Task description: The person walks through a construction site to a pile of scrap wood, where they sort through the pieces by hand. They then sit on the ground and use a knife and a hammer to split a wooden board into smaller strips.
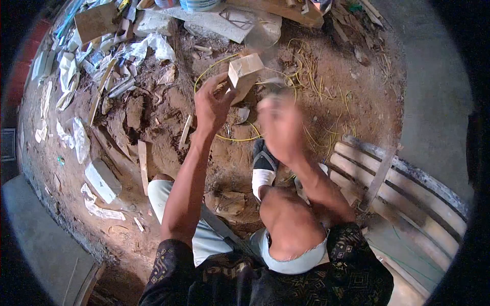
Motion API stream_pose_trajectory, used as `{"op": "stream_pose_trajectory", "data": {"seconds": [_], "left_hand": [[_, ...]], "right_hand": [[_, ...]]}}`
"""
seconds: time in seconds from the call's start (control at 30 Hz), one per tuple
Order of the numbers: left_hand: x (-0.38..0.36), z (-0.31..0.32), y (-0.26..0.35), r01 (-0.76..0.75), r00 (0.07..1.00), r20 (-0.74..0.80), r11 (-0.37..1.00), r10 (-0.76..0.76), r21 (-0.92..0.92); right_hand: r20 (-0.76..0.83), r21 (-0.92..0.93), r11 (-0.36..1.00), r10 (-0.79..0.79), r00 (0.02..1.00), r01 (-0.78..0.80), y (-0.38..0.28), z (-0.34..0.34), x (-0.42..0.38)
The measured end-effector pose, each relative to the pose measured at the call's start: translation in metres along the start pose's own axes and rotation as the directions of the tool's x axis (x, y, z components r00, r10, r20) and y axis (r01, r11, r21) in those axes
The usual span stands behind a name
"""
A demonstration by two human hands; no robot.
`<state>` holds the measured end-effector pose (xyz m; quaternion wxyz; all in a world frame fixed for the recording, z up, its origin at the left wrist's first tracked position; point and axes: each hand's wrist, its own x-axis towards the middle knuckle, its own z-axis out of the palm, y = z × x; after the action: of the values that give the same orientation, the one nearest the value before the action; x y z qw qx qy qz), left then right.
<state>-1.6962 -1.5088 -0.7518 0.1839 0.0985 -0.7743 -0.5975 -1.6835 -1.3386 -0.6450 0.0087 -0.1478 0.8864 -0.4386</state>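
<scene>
A pale wooden block is up in front of me near the middle of the view, above the dirt floor. Fingers and thumb of my left hand grip its left side. To the right of the block is my right hand, smeared by motion, with its fingers closed round something dark that I cannot make out. A grey blur hangs above and beside that hand. My knee is bent below it, and my foot in a dark sandal rests on the ground.
Slatted wooden bench or rack at the right. Yellow cord loops over the dirt. Plastic scraps and rubble lie at the upper left, with a white block lower down. A stone slab and a bucket stand at the top.
</scene>
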Motion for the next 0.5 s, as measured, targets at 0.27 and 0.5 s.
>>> {"op": "stream_pose_trajectory", "data": {"seconds": [0.27, 0.5], "left_hand": [[-0.006, -0.006, 0.010, -0.026, 0.997, -0.075, 0.999, 0.024, -0.020], [-0.064, -0.009, 0.114, 0.286, 0.950, -0.034, 0.906, -0.312, -0.313]], "right_hand": [[0.184, -0.069, 0.989, 0.138, 0.973, -0.128, -0.012, 0.009, 0.009], [0.293, 0.194, 0.978, 0.010, 0.956, -0.070, -0.010, 0.008, 0.004]]}}
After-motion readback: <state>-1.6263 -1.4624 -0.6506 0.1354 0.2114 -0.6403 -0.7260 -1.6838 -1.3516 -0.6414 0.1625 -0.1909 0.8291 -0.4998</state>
